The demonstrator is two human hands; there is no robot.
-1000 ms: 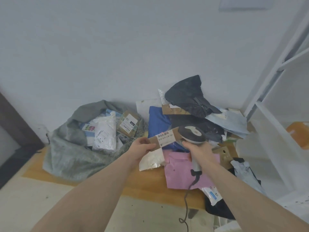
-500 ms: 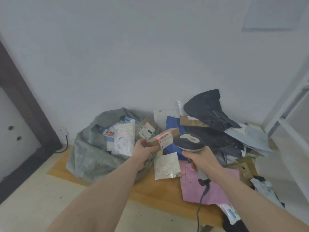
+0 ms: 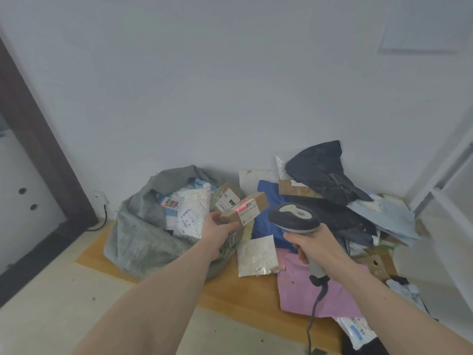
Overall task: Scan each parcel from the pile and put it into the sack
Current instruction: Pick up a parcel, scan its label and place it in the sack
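Observation:
My left hand point(image 3: 217, 230) grips one end of a small brown cardboard parcel point(image 3: 259, 203) with a white barcode label; a red scan line glows across the label. My right hand point(image 3: 316, 245) holds a dark grey and white barcode scanner point(image 3: 294, 217) by its handle, its head just right of the parcel. The grey sack point(image 3: 138, 239) lies open at the left with several parcels inside, just beyond my left hand. The pile point(image 3: 330, 201) of dark, blue and pink mailer bags lies at the right against the wall.
A white mailer point(image 3: 256, 254) and a pink bag point(image 3: 299, 290) lie on the wooden board point(image 3: 240, 295) between my arms. The scanner cable point(image 3: 313, 316) hangs down. A dark door frame point(image 3: 38, 149) stands at left, a white rack point(image 3: 450, 175) at right.
The view swung left, showing the door frame. My left hand moved the parcel toward the sack and tilted it; a red scan line came onto its label. The scanner followed.

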